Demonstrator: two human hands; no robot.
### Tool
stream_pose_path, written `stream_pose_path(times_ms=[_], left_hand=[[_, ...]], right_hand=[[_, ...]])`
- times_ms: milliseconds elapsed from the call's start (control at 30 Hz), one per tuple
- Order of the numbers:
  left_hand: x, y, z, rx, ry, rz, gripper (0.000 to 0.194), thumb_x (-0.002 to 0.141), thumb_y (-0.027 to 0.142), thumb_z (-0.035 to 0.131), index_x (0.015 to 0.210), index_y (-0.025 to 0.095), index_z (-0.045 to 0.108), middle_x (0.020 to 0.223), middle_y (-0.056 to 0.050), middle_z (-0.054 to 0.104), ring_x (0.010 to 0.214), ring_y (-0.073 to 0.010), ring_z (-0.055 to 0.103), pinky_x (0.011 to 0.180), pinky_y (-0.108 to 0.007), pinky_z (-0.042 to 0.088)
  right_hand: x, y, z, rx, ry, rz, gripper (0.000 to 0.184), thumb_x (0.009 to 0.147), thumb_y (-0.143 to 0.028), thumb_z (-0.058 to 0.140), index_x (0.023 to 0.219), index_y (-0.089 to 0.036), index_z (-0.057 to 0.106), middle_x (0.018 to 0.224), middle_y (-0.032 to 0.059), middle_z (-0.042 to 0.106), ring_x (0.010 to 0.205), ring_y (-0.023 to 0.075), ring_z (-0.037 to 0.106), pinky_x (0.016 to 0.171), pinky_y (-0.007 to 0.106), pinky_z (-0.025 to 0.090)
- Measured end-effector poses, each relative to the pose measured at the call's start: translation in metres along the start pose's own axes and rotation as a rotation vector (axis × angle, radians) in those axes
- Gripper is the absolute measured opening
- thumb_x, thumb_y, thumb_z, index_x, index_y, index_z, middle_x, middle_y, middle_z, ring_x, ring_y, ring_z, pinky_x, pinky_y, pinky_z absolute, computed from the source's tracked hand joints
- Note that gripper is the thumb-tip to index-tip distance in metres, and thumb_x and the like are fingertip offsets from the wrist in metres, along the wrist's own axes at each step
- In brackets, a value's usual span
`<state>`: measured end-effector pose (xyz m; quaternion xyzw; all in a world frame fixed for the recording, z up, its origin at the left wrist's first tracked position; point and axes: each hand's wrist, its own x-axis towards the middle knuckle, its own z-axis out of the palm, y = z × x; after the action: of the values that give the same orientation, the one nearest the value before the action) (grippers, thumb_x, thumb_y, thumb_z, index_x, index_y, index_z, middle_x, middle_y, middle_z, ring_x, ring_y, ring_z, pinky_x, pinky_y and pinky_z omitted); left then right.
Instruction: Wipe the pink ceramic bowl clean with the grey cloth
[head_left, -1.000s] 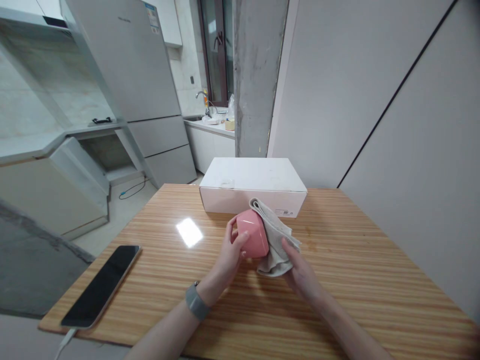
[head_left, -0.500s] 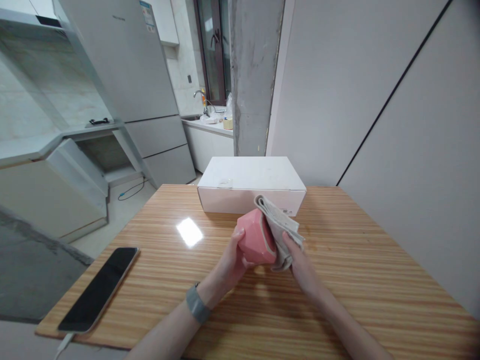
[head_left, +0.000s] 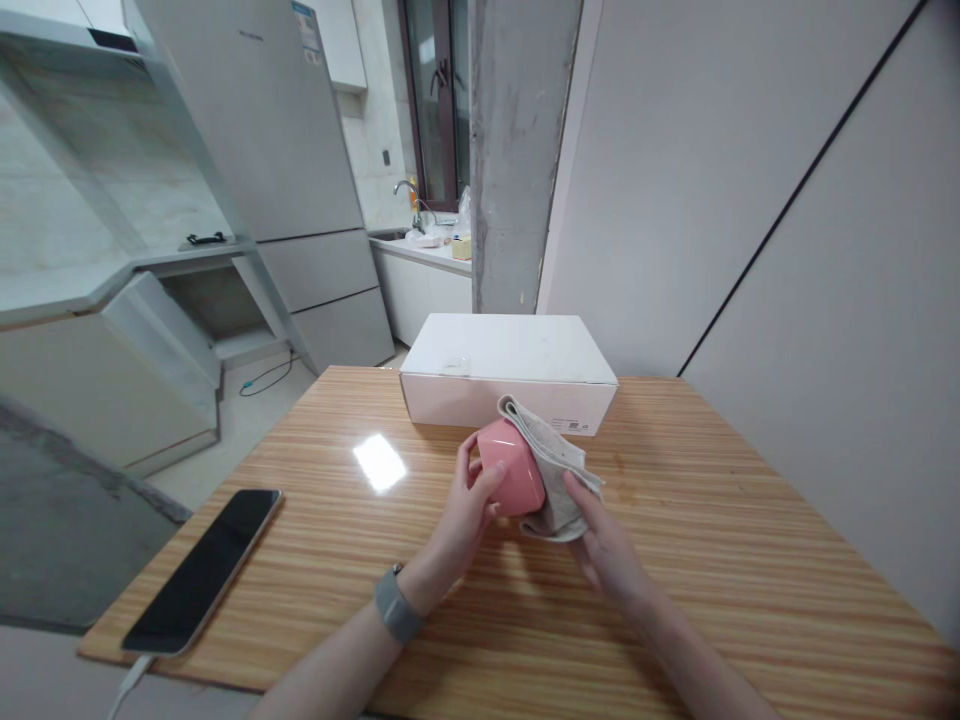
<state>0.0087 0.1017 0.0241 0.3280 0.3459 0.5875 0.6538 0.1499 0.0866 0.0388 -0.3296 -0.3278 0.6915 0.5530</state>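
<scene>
A glossy pink bowl (head_left: 513, 468) with flat-sided walls is tilted on its side above the table. My left hand (head_left: 471, 500) grips it, thumb across the near wall and fingers around the far left side. Against the bowl's right end lies a folded grey cloth (head_left: 556, 480), which covers that end from view. My right hand (head_left: 600, 525) is closed on the cloth, thumb on the near face; its other fingers are mostly hidden behind the fabric.
A white box (head_left: 510, 350) stands at the back of the wood-grain table (head_left: 720, 540). A black-screened phone (head_left: 204, 570) with a white cable (head_left: 129, 690) lies near the left edge. Beyond are a fridge (head_left: 255, 130) and a sink counter (head_left: 424, 255).
The bowl has turned in my left hand, hiding the pale edge at its right end. My left thumb has shifted onto the near wall. The cloth has moved slightly left.
</scene>
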Motion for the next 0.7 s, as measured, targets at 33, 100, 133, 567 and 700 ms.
stream_pose_path(times_ms=[33, 100, 133, 567, 700], left_hand=[[0.001, -0.001, -0.001, 0.063, 0.031, 0.022, 0.073, 0.076, 0.040, 0.072, 0.139, 0.031, 0.034, 0.126, -0.010, 0.058, 0.099, -0.0220, 0.063, 0.073, -0.030, 0.055], [0.002, -0.001, -0.003, 0.194, 0.074, 0.080, 0.080, 0.072, 0.040, 0.075, 0.139, 0.031, 0.033, 0.131, -0.011, 0.054, 0.099, -0.0229, 0.062, 0.072, -0.031, 0.055], [0.002, 0.000, -0.004, 0.256, 0.078, 0.115, 0.081, 0.071, 0.039, 0.076, 0.139, 0.031, 0.033, 0.134, -0.011, 0.051, 0.100, -0.0230, 0.062, 0.073, -0.031, 0.055], [-0.007, 0.018, 0.000, 0.522, 0.058, 0.252, 0.086, 0.063, 0.031, 0.082, 0.137, 0.031, 0.040, 0.137, -0.010, 0.047, 0.110, -0.0275, 0.056, 0.086, -0.038, 0.052], [-0.005, 0.012, 0.002, 0.364, 0.111, 0.120, 0.082, 0.067, 0.037, 0.079, 0.138, 0.030, 0.038, 0.134, -0.011, 0.050, 0.095, -0.0235, 0.061, 0.074, -0.035, 0.055]], right_hand=[[-0.001, -0.002, 0.001, 0.029, 0.006, 0.019, 0.035, 0.075, -0.047, 0.073, 0.100, -0.023, 0.074, 0.103, 0.0046, 0.077, 0.112, 0.0297, 0.064, 0.095, 0.048, 0.052], [-0.002, -0.007, 0.004, 0.079, 0.031, 0.078, 0.030, 0.077, -0.043, 0.072, 0.100, -0.024, 0.074, 0.100, 0.0035, 0.078, 0.108, 0.0283, 0.066, 0.090, 0.046, 0.054], [-0.003, -0.010, 0.005, 0.100, 0.046, 0.110, 0.028, 0.078, -0.042, 0.070, 0.100, -0.025, 0.074, 0.099, 0.0027, 0.078, 0.106, 0.0275, 0.067, 0.089, 0.046, 0.055], [0.001, -0.030, -0.002, 0.195, 0.092, 0.187, 0.036, 0.089, -0.046, 0.050, 0.107, -0.024, 0.073, 0.110, 0.0034, 0.075, 0.116, 0.0266, 0.063, 0.102, 0.045, 0.045], [0.000, -0.027, -0.002, 0.134, 0.091, 0.131, 0.033, 0.086, -0.045, 0.054, 0.107, -0.026, 0.072, 0.117, 0.0017, 0.072, 0.118, 0.0262, 0.061, 0.103, 0.044, 0.044]])
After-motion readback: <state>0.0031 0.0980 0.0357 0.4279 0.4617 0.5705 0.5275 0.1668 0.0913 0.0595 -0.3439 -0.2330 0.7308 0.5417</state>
